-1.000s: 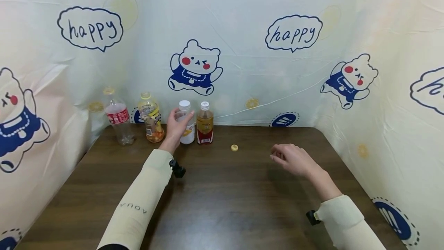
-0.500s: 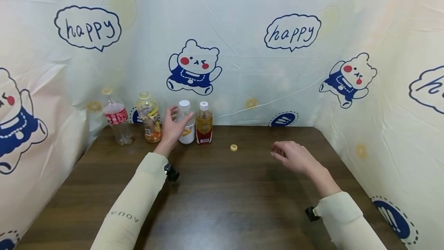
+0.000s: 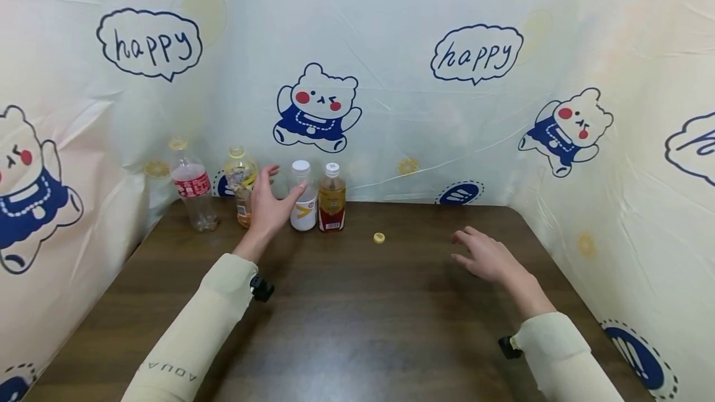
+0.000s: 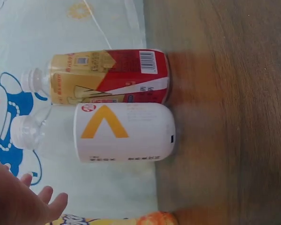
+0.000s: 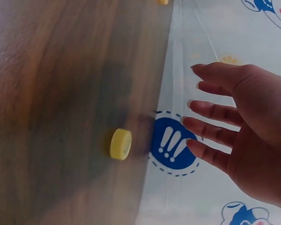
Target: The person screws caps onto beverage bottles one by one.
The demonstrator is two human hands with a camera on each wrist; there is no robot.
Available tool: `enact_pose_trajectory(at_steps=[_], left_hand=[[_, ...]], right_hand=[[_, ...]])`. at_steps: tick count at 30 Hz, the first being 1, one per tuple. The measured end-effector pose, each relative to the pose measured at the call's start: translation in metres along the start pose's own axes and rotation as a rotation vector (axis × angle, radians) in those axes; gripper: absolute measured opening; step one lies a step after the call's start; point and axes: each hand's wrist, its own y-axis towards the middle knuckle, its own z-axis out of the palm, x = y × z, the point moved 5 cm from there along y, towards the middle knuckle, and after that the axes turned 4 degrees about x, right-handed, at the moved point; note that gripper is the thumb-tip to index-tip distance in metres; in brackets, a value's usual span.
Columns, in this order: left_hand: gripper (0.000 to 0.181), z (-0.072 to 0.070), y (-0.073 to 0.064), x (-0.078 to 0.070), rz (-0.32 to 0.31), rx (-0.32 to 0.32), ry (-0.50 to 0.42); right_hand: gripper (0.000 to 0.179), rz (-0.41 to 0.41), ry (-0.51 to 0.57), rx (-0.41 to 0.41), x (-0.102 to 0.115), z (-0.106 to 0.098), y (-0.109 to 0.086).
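My left hand [image 3: 270, 209], fingers spread, is beside a white-capped clear bottle with a white label [image 3: 303, 213]. Its thumb overlaps that bottle in the head view, while the left wrist view shows a gap between the hand and the bottle [image 4: 126, 133]. Close on the bottle's right stands a tea-coloured bottle with a gold and red label [image 3: 332, 203]. My right hand [image 3: 486, 256] hovers over the table's right side, fingers loosely extended and holding nothing. A yellow bottle cap [image 5: 121, 144] lies near it in the right wrist view, hidden behind the hand in the head view.
At the back left stand an uncapped-looking clear bottle with a red label [image 3: 192, 188] and a yellow-labelled bottle [image 3: 241, 175], partly behind my left hand. Another small yellow cap [image 3: 379, 237] lies mid-table. A printed curtain [image 3: 391, 110] closes off the brown table [image 3: 357, 315] behind.
My left hand has drawn back leftward from the white-labelled bottle, its fingers spreading wider, and now partly covers the yellow-labelled one. The right hand has shifted slightly right and its fingers have loosened.
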Motion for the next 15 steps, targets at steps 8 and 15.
enact_pose_trajectory(at_steps=[8,15], left_hand=[[0.073,-0.021,-0.007,-0.013,0.152,-0.066,0.049],[0.073,-0.045,-0.008,-0.015,0.193,-0.157,0.071]], right_hand=[[0.045,0.020,0.033,0.047,-0.013,0.009,-0.008],[0.053,0.065,0.002,0.085,-0.025,0.016,-0.015]])
